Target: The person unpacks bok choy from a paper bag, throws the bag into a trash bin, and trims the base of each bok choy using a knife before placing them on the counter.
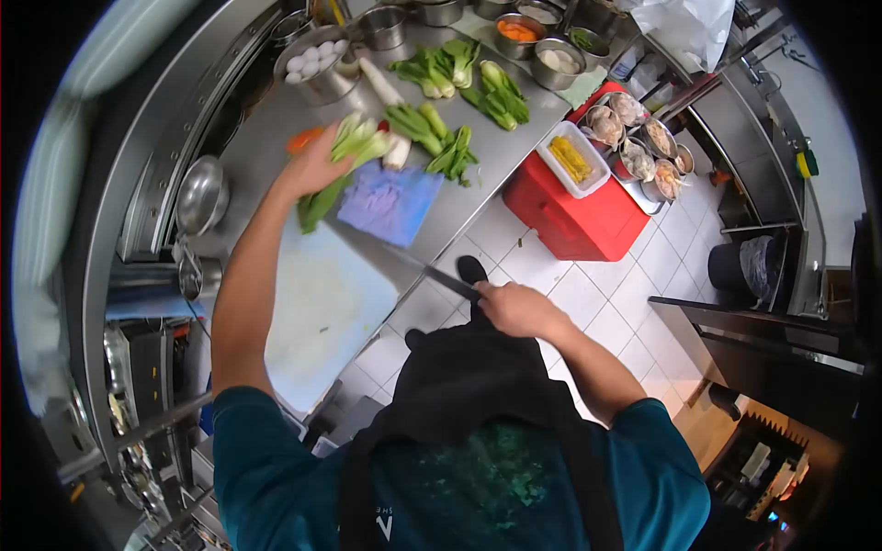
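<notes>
My left hand (317,172) is closed around a head of bok choy (361,140); its pale stalks point away from me and dark leaves hang below the hand. Beside it on the steel counter lies a blue-purple cloth (389,202). My right hand (520,309) grips a knife (439,275) by its handle, in front of my apron, with the blade pointing left toward the counter edge. A white cutting board (322,303) lies below my left hand. Farther back are more bok choy heads (501,96), a white radish (378,83) and an orange carrot (304,140), partly hidden.
A pot of eggs (317,62) stands at the back left, near a metal bowl (202,196). Metal containers (558,64) line the back. Right of the counter, a red cooler (577,216) bears a white tub (575,160) of yellow food. A bin (742,269) stands at right.
</notes>
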### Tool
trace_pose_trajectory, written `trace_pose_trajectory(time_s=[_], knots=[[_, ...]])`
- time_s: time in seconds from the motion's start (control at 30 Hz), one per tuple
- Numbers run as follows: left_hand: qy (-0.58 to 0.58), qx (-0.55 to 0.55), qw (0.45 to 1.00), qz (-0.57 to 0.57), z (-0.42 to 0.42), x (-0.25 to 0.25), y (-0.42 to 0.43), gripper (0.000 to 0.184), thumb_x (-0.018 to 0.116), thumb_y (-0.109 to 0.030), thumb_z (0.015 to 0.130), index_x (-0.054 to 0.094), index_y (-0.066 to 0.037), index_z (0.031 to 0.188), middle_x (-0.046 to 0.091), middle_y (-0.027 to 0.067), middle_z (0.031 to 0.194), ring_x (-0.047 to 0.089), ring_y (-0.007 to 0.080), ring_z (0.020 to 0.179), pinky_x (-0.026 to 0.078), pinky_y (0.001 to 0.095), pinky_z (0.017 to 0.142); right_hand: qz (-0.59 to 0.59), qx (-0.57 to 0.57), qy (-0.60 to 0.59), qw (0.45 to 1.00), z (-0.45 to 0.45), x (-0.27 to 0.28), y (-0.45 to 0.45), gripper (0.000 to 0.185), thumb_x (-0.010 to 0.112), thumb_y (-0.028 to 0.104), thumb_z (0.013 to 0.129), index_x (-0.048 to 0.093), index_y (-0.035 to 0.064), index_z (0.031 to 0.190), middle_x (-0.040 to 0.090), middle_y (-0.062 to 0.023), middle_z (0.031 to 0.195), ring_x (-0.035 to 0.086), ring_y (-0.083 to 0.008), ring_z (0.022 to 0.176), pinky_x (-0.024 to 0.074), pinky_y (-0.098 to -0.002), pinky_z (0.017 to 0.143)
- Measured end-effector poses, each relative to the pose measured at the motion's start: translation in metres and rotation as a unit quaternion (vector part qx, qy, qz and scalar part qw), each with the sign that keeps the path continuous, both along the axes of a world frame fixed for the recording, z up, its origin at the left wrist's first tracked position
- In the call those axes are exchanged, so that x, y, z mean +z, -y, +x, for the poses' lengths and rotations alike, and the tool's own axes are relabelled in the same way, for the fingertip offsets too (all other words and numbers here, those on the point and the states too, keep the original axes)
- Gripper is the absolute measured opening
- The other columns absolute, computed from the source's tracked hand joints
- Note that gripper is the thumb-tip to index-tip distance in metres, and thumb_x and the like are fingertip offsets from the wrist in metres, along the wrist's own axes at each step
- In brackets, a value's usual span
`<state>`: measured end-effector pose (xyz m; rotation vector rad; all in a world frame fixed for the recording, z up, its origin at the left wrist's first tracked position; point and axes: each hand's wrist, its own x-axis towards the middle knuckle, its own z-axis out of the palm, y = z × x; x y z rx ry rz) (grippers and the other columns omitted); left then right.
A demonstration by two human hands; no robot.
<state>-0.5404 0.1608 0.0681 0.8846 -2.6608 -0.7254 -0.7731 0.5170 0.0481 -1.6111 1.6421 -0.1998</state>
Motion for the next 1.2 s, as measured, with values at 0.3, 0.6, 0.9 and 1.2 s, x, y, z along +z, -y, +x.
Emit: trace_pose_trajectory(time_s=[0.3,0.6,0.9,1.2], knots=[[-0.368,-0.117,0.827,0.409,-0.222,0.051,0.06,0.038,0.064,-0.018,0.097,0.056,0.001,0.128,0.069,0.008,0.1,0.068,0.0172,0.084,0.057,0.0348,0.078,-0.032,0.031,0.043,0.998,-0.051,0.0,0.051,0.023,0.053,0.02,0.099,0.057,-0.0015,0.103,0.067,-0.0251,0.07,0.067,-0.0463,0.07,0.0538,-0.0564,0.068],[-0.525,-0.059,0.718,0.453,-0.096,0.02,0.036,0.048,0.065,-0.016,0.096,0.047,0.004,0.136,0.06,0.0054,0.091,0.061,0.0186,0.089,0.047,0.0488,0.106,-0.035,0.103,0.035,0.993,-0.077,-0.01,0.087,0.025,0.051,0.021,0.1,0.058,-0.0009,0.111,0.068,-0.0253,0.072,0.069,-0.045,0.074,0.0548,-0.0557,0.069],[-0.087,0.299,0.936,0.165,-0.019,0.041,-0.012,0.048,0.078,-0.019,0.086,0.062,-0.003,0.128,0.072,0.0091,0.107,0.068,0.0185,0.089,0.054,0.0329,0.085,-0.034,0.166,0.045,0.984,-0.072,-0.017,0.107,0.027,0.053,0.022,0.099,0.059,-0.0013,0.11,0.068,-0.0263,0.074,0.068,-0.0455,0.074,0.055,-0.0556,0.07],[0.157,-0.13,0.93,-0.307,-0.219,0.021,0.1,0.054,0.071,-0.001,0.075,0.064,-0.024,0.123,0.061,-0.0014,0.127,0.047,0.0222,0.133,0.019,0.0546,0.124,-0.065,0.158,0.02,0.985,-0.085,-0.025,0.106,0.026,0.053,0.022,0.098,0.06,-0.0005,0.109,0.068,-0.023,0.07,0.068,-0.0429,0.065,0.055,-0.0536,0.062]])
